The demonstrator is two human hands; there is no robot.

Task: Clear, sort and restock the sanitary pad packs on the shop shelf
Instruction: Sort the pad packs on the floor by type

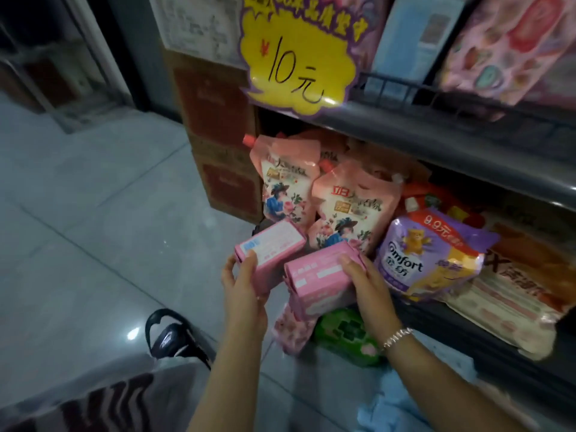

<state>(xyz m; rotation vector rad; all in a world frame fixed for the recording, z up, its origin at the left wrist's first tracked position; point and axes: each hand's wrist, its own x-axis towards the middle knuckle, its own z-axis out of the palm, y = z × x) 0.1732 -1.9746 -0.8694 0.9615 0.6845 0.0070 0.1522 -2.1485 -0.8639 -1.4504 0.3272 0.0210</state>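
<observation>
Pink pad pack (pixel 270 251) in left hand (pixel 246 286), another (pixel 321 277) seemingly under right hand (pixel 366 283).

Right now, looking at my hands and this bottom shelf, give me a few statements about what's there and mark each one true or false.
1. Each hand holds a pink pack: the left hand one pink pack, the right hand another pink pack. True.
2. The yellow price sign reads 20 yuan. False: it reads 10.
3. The purple Comfort pouch lies right of the right hand. True.
4. The bracelet is on the left wrist. False: the right.
</observation>
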